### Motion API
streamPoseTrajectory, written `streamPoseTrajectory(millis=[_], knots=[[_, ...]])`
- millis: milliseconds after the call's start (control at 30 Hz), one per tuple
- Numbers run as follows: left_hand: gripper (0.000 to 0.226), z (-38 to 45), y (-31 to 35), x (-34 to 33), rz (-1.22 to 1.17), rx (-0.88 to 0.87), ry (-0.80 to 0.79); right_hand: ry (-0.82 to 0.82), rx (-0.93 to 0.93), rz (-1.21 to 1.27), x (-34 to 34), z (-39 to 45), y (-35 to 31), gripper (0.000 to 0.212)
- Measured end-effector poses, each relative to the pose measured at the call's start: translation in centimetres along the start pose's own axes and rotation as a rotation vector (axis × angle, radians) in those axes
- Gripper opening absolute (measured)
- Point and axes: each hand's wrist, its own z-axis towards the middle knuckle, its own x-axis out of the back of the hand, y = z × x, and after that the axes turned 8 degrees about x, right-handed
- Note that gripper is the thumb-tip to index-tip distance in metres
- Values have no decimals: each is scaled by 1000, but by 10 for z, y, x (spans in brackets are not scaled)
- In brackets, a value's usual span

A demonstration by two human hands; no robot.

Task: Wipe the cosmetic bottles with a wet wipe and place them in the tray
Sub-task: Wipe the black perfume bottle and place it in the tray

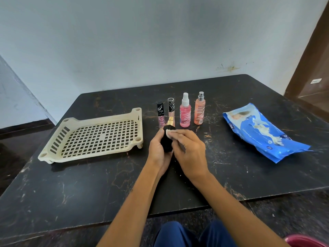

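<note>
Above the dark marbled table (106, 184), the left hand (158, 152) wraps around a black bottle with a gold neck (167, 138), and the right hand (190, 154) pinches a small white wet wipe (169, 133) against it. The cream plastic tray with holes (94, 138) sits just to the left. Behind the hands stand two thin tubes with black caps (161, 114), a pink spray bottle (185, 111) and an orange spray bottle (199, 109).

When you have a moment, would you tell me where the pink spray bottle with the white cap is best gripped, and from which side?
Probably around the mid body of the pink spray bottle, coming from the near side. It stands upright, the body is round and wider than the narrow white cap, and neighbours stand close on either side: the orange spray bottle and the tall tube.
</note>
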Motion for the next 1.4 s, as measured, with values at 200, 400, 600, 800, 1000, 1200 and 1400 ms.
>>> streamPoseTrajectory(millis=[200, 400, 600, 800, 1000, 1200, 1400], knots=[[37, 0, -2, 0, 67, -33, 1, 14, -22, -40, -2, 4, 2, 26], [65, -5, 3, 1, 65, -32, 21, -116, 121, 47, 6, -6, -12, 19], [54, -8, 5, -1, 37, 108, 7, -100, 149, -12, 5, -8, -12, 20], [54, -8, 4, -2, -10, 90, -9, -57, 79, -47, 3, -5, -8, 20], [55, -11, 5, 1, 4, 106, -95, -137, 143, 8, 6, -8, -13, 14], [53, -7, 6, 6, 37, 138, -105, -176, 235, -7, 3, -9, -9, 12], [54, -7, 7, 6, 85, 139, -85, -184, 235, -86, 2, -10, -12, 14]])
